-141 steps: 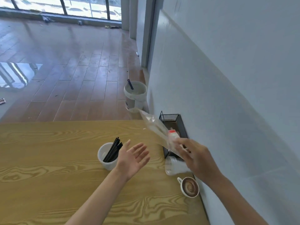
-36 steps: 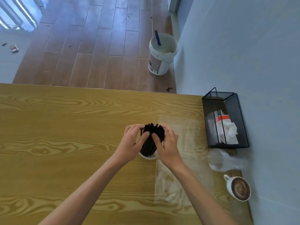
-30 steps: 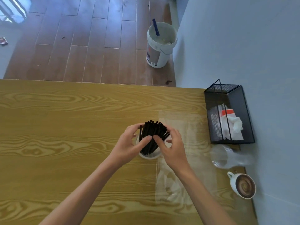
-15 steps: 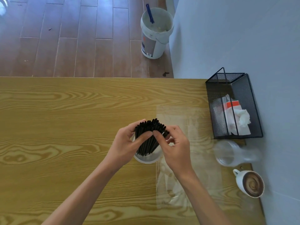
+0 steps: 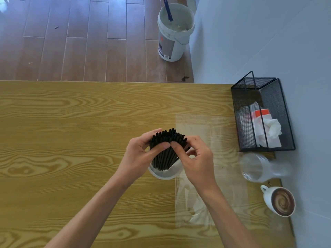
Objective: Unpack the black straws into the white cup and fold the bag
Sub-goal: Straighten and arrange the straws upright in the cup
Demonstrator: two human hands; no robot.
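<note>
Two hands, left hand [image 5: 138, 158] and right hand [image 5: 195, 161], pinching thin black straws [image 5: 166, 149] in round white cup [image 5: 165, 174].

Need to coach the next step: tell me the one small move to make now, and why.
Probably let go of the black straws and reach for the clear bag. The straws already stand in the white cup, both the left hand and right hand grip them, and the bag lies flat, unfolded, on the table.
</note>
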